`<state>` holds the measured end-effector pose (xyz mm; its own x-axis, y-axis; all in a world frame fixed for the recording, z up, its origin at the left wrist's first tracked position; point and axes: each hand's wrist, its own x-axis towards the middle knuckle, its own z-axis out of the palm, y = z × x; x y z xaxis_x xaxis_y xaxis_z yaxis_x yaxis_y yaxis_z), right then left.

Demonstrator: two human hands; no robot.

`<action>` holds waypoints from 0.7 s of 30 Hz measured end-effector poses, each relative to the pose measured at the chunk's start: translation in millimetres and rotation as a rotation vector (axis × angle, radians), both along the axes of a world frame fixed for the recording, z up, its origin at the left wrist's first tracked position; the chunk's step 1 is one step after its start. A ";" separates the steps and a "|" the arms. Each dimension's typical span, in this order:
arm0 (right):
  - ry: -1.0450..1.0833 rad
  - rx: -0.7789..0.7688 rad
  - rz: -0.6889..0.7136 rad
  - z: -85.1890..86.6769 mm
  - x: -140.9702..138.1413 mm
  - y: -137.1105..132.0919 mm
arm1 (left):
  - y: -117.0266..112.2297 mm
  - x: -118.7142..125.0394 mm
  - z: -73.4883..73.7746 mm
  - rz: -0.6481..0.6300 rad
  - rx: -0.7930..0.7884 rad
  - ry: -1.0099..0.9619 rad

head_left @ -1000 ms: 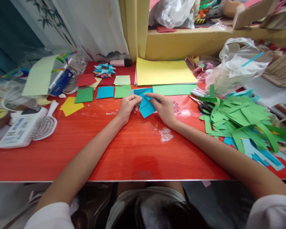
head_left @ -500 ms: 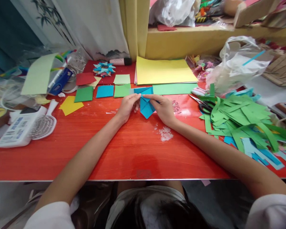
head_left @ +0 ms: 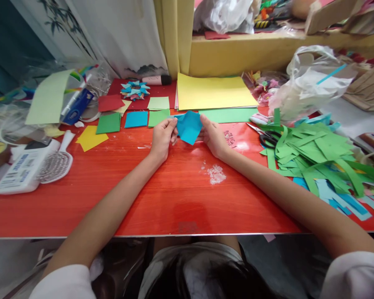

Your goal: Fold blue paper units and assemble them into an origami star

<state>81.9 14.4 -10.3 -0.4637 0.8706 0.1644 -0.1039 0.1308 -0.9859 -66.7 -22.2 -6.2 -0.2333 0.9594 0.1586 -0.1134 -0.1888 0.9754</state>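
Between my hands, just above the red table (head_left: 137, 199), is a folded piece of blue paper (head_left: 190, 128), tilted with a broad smooth face and a corner pointing down. My left hand (head_left: 162, 137) pinches its left edge between thumb and fingers. On the right side, my right hand (head_left: 214, 137) holds the paper with the thumb at its upper right corner and the fingers partly behind it. Behind the paper lie a blue square (head_left: 136, 119), a green square stack (head_left: 158, 118) and a pale green square (head_left: 158, 103).
Scissors (head_left: 264, 135) lie right of my hands, against a heap of green paper strips (head_left: 318, 149). Yellow sheets (head_left: 215, 91) lie at the back beside a blue folded paper ring (head_left: 135, 90). To the left are a hairbrush (head_left: 56, 165) and a white bottle (head_left: 26, 168).
The blue paper has been turned, so a smooth face shows in place of the creased, folded one. My right hand's fingers have moved from its front to its right edge.
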 end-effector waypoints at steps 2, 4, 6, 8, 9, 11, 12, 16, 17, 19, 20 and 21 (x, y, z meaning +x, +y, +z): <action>-0.005 -0.045 0.118 1.6 -0.5 -2.7 | -1.0 1.6 -0.4 0.022 0.006 -0.007; -0.018 -0.052 0.162 3.3 -0.7 -6.0 | -2.1 3.5 -0.5 0.017 0.017 -0.024; 0.004 -0.051 0.131 3.9 -0.4 -7.1 | -3.2 5.3 -0.2 -0.001 0.033 -0.043; 0.050 -0.057 0.069 3.1 0.1 -5.0 | -3.8 6.7 0.2 -0.014 0.039 -0.042; 0.073 -0.066 0.038 2.2 0.4 -3.1 | -4.0 7.3 0.3 -0.018 0.037 -0.034; 0.124 -0.098 -0.028 0.2 0.9 1.6 | -4.0 8.2 -0.1 -0.034 0.019 -0.011; 0.156 -0.118 -0.058 -0.8 1.2 3.8 | -3.9 8.5 -0.6 -0.046 0.005 -0.001; 0.273 -0.142 -0.077 -1.8 0.8 7.8 | -3.0 9.1 -2.2 -0.102 -0.024 0.024; 0.289 -0.136 -0.061 -1.1 0.4 7.3 | -2.8 9.1 -2.3 -0.109 -0.023 0.026; 0.297 -0.114 -0.022 1.1 -1.0 4.9 | -2.6 9.1 -2.1 -0.109 -0.018 0.025; 0.290 -0.097 -0.003 2.2 -1.6 3.4 | -2.6 9.1 -1.9 -0.105 -0.015 0.021; 0.276 -0.077 0.013 3.0 -2.3 2.0 | -2.7 9.2 -1.6 -0.100 -0.010 0.018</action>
